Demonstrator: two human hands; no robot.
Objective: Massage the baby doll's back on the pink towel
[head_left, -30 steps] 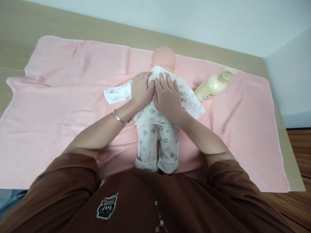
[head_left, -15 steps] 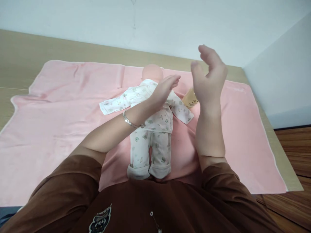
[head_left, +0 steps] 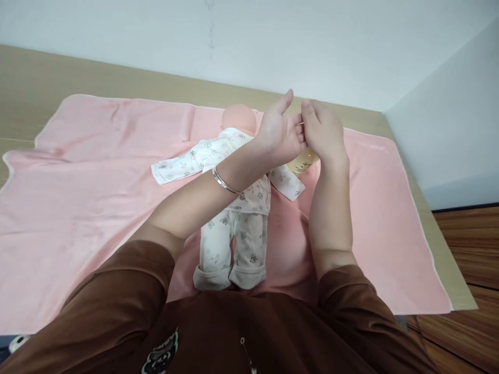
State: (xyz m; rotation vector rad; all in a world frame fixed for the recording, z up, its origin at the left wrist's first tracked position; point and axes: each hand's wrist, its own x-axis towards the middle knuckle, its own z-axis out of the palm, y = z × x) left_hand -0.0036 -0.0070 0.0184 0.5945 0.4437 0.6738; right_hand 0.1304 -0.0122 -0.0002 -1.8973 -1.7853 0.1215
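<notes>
My left hand point(head_left: 281, 130) is open with the palm turned up and the thumb raised; nothing lies in it. Its fingertips meet my right hand point(head_left: 324, 127), which is slightly cupped. The right thumb shows, while its other fingers are mostly hidden behind it; I see no object in it. Below the hands a baby doll lies on its back, its bare head point(head_left: 238, 118) far from me. It wears a white printed top point(head_left: 255, 200) and matching trousers point(head_left: 234, 244) with turned-up cuffs. A yellowish bottle point(head_left: 302, 165) with dark lettering is partly covered by my hands.
A creased pink blanket point(head_left: 97, 208) lies under the doll on a wooden table point(head_left: 31, 78). White walls point(head_left: 136, 41) border it at the back and right. Wood-patterned flooring point(head_left: 468, 249) shows beyond the right edge.
My hands have come together from being apart. The left has turned palm up and moved right; the right has lowered and moved left. The doll stays in place.
</notes>
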